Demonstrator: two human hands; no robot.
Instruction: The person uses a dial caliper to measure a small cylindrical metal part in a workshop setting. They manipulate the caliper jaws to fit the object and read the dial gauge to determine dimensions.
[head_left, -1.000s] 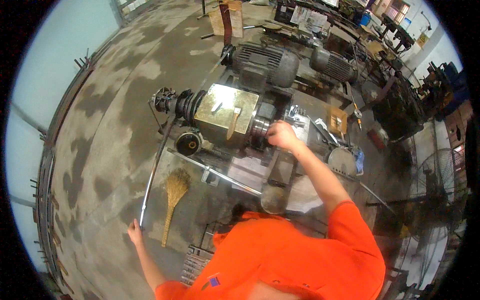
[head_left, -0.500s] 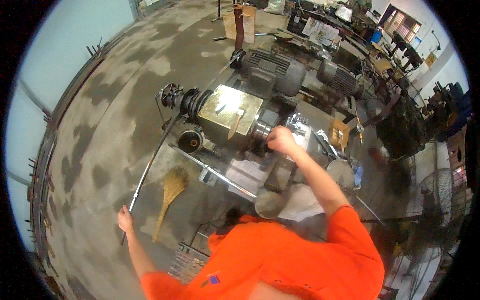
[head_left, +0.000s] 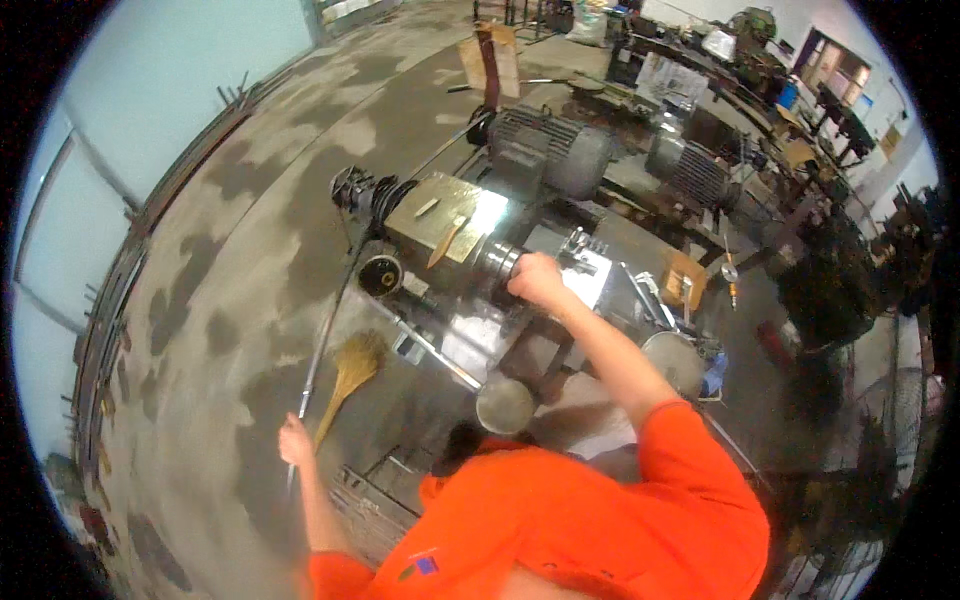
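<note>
My left hand [head_left: 295, 440] is closed round a long metal bar [head_left: 318, 355], near its lower end. The bar slants up to the dark pulleys [head_left: 382, 200] at the left end of a machine head; its join there is hard to make out. My right hand [head_left: 540, 283] has its fingers curled on the shiny round spindle [head_left: 499, 258] at the head's right side, its fingertips partly hidden. On the head's brassy top plate [head_left: 428, 200] lie a wooden-handled brush [head_left: 447, 243] and a small pale block [head_left: 427, 207].
A straw broom [head_left: 355, 368] lies on the floor beside the bar. A bright metal rod [head_left: 435, 352] runs along the machine's near side toward a round disc [head_left: 504, 405]. Beyond the head sits a finned motor [head_left: 555, 150]. An open cardboard box [head_left: 683, 280] and tools stand at right.
My left hand has swung the bar's lower end rightward, closer to the broom handle. My right hand stays at the spindle. The whole view has shifted and turned slightly.
</note>
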